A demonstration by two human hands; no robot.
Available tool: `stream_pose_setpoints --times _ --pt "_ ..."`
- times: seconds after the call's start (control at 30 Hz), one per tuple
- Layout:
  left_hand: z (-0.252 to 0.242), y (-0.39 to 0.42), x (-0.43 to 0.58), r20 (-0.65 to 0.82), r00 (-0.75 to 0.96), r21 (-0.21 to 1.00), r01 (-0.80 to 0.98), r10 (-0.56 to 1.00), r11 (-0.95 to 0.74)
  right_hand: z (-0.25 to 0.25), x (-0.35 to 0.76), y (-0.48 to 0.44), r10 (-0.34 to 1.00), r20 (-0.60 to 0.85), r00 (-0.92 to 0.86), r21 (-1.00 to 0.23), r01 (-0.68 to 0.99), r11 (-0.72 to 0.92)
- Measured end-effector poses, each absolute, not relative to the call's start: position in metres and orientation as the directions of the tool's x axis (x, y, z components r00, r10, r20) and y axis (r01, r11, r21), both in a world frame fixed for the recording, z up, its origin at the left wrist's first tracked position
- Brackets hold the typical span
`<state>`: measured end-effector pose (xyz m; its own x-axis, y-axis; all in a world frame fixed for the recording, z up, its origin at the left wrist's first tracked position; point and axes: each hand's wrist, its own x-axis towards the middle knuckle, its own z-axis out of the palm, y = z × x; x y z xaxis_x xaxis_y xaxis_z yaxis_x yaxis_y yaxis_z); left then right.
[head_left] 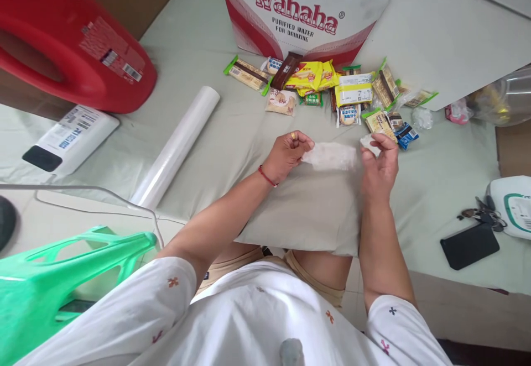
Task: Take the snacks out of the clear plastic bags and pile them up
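Observation:
My left hand, with a red cord at the wrist, pinches the left end of a thin, whitish, see-through strip. I cannot tell whether it is plastic film or tissue. The strip stretches rightwards above the cloth-covered table. Between the thumb and fingers of my right hand is a small crumpled white piece, apart from the strip's right end. Just beyond my right hand lie a cracker packet and a blue snack packet.
Several wrapped snacks lie before a Wahaha carton. On the left are a white film roll, a red jug and a white device. A black phone and keys lie right. A green stool stands lower left.

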<state>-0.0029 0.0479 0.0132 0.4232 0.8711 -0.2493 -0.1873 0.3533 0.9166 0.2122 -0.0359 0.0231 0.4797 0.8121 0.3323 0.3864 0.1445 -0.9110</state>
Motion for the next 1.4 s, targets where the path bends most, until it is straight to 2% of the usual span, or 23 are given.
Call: stream_pose_setpoints --times 0.03,0.1,0.17,0.2,0.33,0.4,0.57,0.63,0.77,0.83,0.9,0.97,1.0,1.07,1.13,1.17,1.27,1.33,1.4 --pt "0.014 0.046 -0.003 -0.245 0.472 0.921 -0.160 0.847 0.355 0.026 0.211 -0.038 0.838 0.395 0.376 -0.847 0.502 0.174" --pt "0.013 0.044 -0.004 -0.233 0.559 0.925 -0.126 0.796 0.360 0.031 0.207 -0.042 0.898 0.416 0.146 -0.731 0.640 0.235" --pt "0.012 0.042 -0.004 -0.223 0.596 0.920 -0.132 0.771 0.368 0.032 0.202 -0.046 0.929 0.370 0.020 -0.689 0.677 0.260" --pt "0.012 0.042 -0.004 -0.214 0.591 0.917 -0.152 0.778 0.368 0.031 0.199 -0.047 0.937 0.349 0.024 -0.697 0.674 0.243" --pt "0.010 0.040 -0.002 -0.199 0.501 0.909 -0.228 0.842 0.350 0.021 0.187 -0.050 0.892 0.311 0.328 -0.819 0.569 0.077" --pt "0.010 0.039 0.000 -0.194 0.484 0.922 -0.206 0.853 0.326 0.017 0.181 -0.050 0.856 0.279 0.435 -0.866 0.500 0.028" --pt "0.006 0.034 0.001 -0.134 0.592 0.984 -0.015 0.795 0.177 0.016 0.171 -0.051 0.856 0.253 0.451 -0.887 0.462 0.018" --pt "0.006 0.034 0.001 -0.132 0.616 0.985 -0.009 0.777 0.174 0.016 0.173 -0.049 0.818 0.243 0.521 -0.913 0.408 0.011" --pt "0.007 0.037 -0.001 -0.142 0.587 0.962 -0.106 0.797 0.250 0.014 0.186 -0.038 0.705 0.096 0.703 -0.995 0.091 0.045" --pt "0.008 0.039 -0.001 -0.162 0.577 0.952 -0.121 0.801 0.279 0.011 0.195 -0.034 0.704 -0.007 0.710 -0.998 -0.048 0.039" --pt "0.009 0.040 -0.001 -0.171 0.559 0.949 -0.127 0.811 0.288 0.008 0.203 -0.032 0.733 -0.095 0.674 -0.994 -0.106 -0.032" --pt "0.009 0.040 -0.001 -0.156 0.541 0.956 -0.127 0.826 0.264 0.005 0.209 -0.032 0.746 -0.095 0.659 -0.995 -0.034 -0.096" --pt "0.009 0.040 -0.001 -0.139 0.541 0.963 -0.121 0.829 0.241 0.004 0.212 -0.033 0.750 -0.031 0.661 -0.993 0.065 -0.099" --pt "0.010 0.040 -0.002 -0.098 0.561 0.980 -0.091 0.822 0.179 0.006 0.216 -0.035 0.763 0.197 0.615 -0.940 0.341 -0.032" --pt "0.011 0.038 -0.002 -0.060 0.589 0.993 -0.049 0.806 0.110 0.010 0.216 -0.038 0.807 0.394 0.439 -0.815 0.572 0.087" --pt "0.012 0.037 -0.002 -0.044 0.601 0.996 -0.032 0.798 0.079 0.012 0.215 -0.039 0.835 0.439 0.330 -0.755 0.640 0.144" --pt "0.014 0.035 -0.002 -0.020 0.636 1.000 0.004 0.772 0.023 0.018 0.208 -0.043 0.873 0.464 0.151 -0.664 0.712 0.230" --pt "0.014 0.034 -0.002 -0.022 0.637 1.000 0.016 0.771 0.015 0.019 0.203 -0.045 0.867 0.456 0.203 -0.682 0.705 0.193" --pt "0.014 0.035 -0.003 -0.019 0.611 1.000 0.006 0.791 0.020 0.018 0.201 -0.046 0.848 0.415 0.331 -0.753 0.647 0.116"
